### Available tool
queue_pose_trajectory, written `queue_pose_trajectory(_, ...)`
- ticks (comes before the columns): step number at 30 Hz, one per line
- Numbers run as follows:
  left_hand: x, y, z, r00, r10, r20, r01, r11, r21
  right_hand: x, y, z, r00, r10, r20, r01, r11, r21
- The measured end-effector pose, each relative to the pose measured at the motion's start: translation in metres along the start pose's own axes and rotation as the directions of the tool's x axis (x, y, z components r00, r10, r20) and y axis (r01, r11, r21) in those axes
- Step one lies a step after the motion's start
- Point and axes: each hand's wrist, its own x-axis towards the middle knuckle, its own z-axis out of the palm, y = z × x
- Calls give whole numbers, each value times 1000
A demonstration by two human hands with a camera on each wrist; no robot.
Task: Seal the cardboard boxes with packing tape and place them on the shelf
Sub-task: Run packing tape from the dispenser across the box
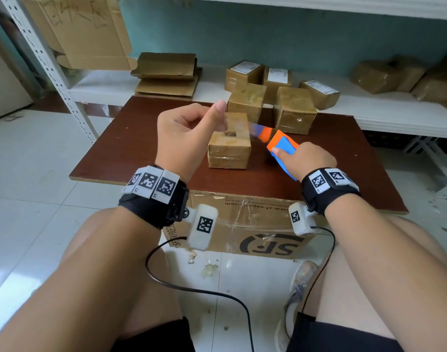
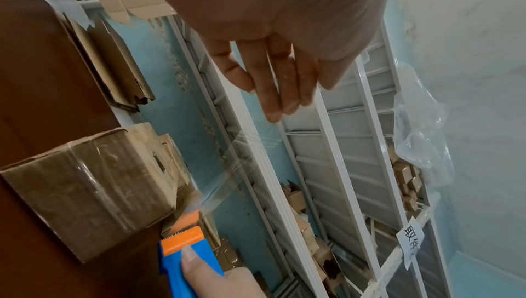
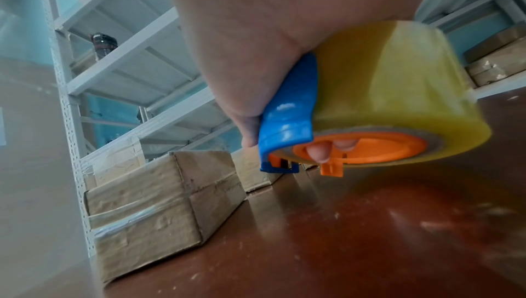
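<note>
A small cardboard box (image 1: pixel 228 148) sits in the middle of the brown board (image 1: pixel 141 148), with clear tape round its side (image 3: pixel 136 215). My right hand (image 1: pixel 293 156) grips a blue and orange tape dispenser (image 1: pixel 280 146) just right of the box; its yellowish tape roll (image 3: pixel 398 91) fills the right wrist view. My left hand (image 1: pixel 221 123) is raised above the box's left side, thumb up, and pinches the end of a clear tape strip (image 2: pixel 227 168). The strip runs taut from the fingers (image 2: pixel 273 91) to the dispenser's toothed edge (image 2: pixel 182 237), above the box (image 2: pixel 94 190).
Two taped boxes (image 1: pixel 246 102) (image 1: pixel 294 110) stand at the board's far edge. Behind, a low white shelf (image 1: pixel 395 115) holds labelled boxes (image 1: pixel 245 74) and flattened cardboard (image 1: pixel 166 72). A large SF carton (image 1: pixel 242 224) props the board. A shelf upright (image 1: pixel 52 72) rises at left.
</note>
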Motion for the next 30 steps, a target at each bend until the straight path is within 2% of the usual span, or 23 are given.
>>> queue_pose_trajectory(8, -3, 1, 17, 999, -11, 38, 10, 1000, 11, 16, 2, -1, 1000, 11, -1, -11, 997, 74)
queue_pose_trajectory(13, -11, 2, 33, 988, 48, 146, -50, 999, 15, 21, 6, -6, 999, 47, -5, -46, 992, 114)
queue_pose_trajectory(20, -13, 0, 41, 981, 74, 178, -78, 997, 13, 22, -1, -6, 998, 49, -48, -47, 998, 43)
queue_pose_trajectory(26, -29, 2, 55, 984, 56, 169, -54, 998, -15, 18, -8, -10, 999, 33, -40, -33, 999, -10)
queue_pose_trajectory(30, -31, 5, 52, 983, 83, 165, -84, 996, 1, 14, -9, -11, 999, 14, -50, -16, 999, -45)
